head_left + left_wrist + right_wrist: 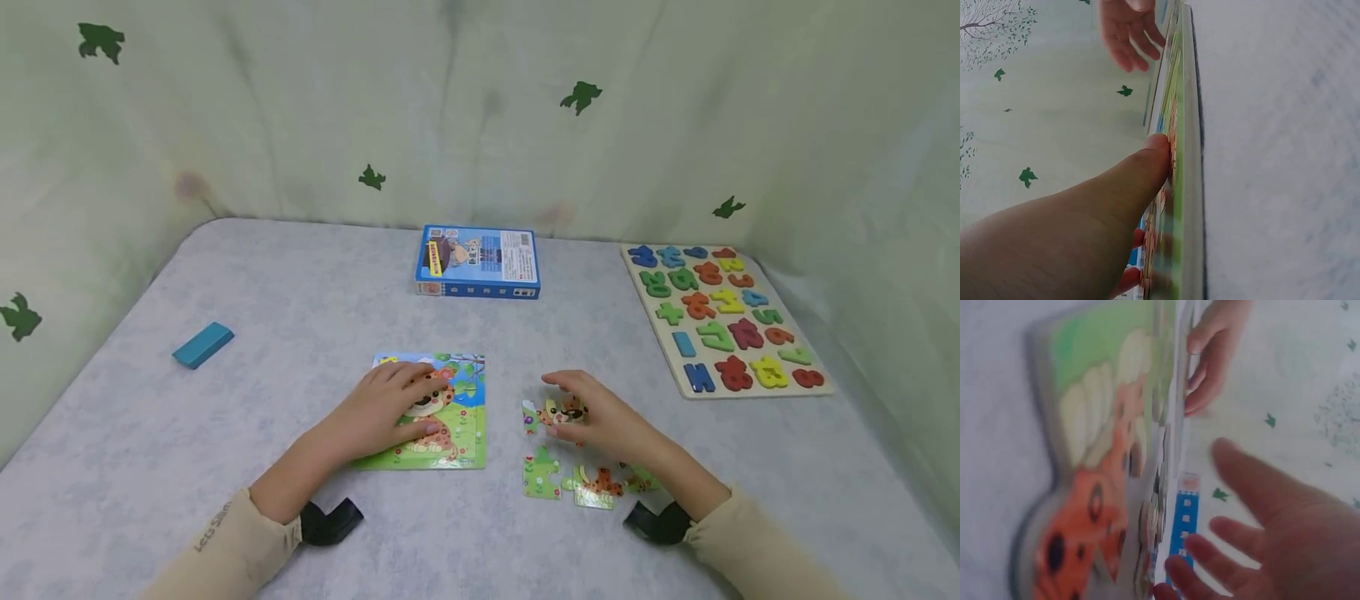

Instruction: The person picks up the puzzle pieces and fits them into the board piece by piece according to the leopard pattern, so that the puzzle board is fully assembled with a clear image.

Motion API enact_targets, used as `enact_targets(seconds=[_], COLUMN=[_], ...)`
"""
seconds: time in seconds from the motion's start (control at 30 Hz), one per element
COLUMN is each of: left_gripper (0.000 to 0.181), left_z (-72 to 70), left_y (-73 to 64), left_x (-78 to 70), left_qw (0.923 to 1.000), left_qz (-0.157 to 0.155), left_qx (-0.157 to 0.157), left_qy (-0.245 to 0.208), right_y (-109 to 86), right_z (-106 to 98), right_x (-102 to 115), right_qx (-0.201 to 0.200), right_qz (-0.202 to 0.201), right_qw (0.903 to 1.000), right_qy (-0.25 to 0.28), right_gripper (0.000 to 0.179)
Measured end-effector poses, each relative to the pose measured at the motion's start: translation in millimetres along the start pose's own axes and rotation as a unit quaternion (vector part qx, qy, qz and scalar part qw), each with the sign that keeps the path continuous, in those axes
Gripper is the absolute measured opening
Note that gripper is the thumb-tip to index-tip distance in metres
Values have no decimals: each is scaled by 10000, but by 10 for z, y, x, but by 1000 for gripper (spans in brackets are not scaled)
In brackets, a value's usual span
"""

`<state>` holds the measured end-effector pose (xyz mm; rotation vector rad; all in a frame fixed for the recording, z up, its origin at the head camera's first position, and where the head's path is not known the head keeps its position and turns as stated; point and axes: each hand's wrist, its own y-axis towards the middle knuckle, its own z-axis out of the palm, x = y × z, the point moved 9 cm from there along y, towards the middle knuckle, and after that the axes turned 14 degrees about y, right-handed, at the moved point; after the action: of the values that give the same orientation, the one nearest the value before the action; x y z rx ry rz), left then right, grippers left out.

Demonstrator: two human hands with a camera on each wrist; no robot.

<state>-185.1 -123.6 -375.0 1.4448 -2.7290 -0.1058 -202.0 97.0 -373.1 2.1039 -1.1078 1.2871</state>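
Observation:
A leopard picture puzzle board lies flat in the head view. My left hand rests over its left part with fingers spread, and the left wrist view shows the thumb touching its surface. To the right, my right hand hovers above loose puzzle pieces, its thumb and fingers apart. Below it are a green piece and an orange-spotted piece. A piece with purple flowers shows beside its fingertips. The right wrist view shows nothing in the right hand; some pieces are partly hidden under it.
At the back of the table is a blue box. A wooden board with coloured number and symbol pieces lies at the right. A teal block sits at the left. A pale curtain with green leaf shapes hangs behind.

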Motion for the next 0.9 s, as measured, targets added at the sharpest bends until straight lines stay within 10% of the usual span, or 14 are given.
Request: enact_targets(seconds=[0.53, 0.9], left_gripper=[61, 69], left_z=[-21, -68], left_y=[-15, -339], left_x=[58, 447], left_qw=[9992, 9937], left_qz=[161, -854], left_qx=[-226, 15], left_qy=[-302, -732], right_y=[44, 21], right_z=[34, 57], right_x=[-115, -29], right_qx=[-2, -68], right_qz=[-465, -719], right_qw=[9960, 9873], right_qy=[-769, -1412], right_gripper=[46, 41])
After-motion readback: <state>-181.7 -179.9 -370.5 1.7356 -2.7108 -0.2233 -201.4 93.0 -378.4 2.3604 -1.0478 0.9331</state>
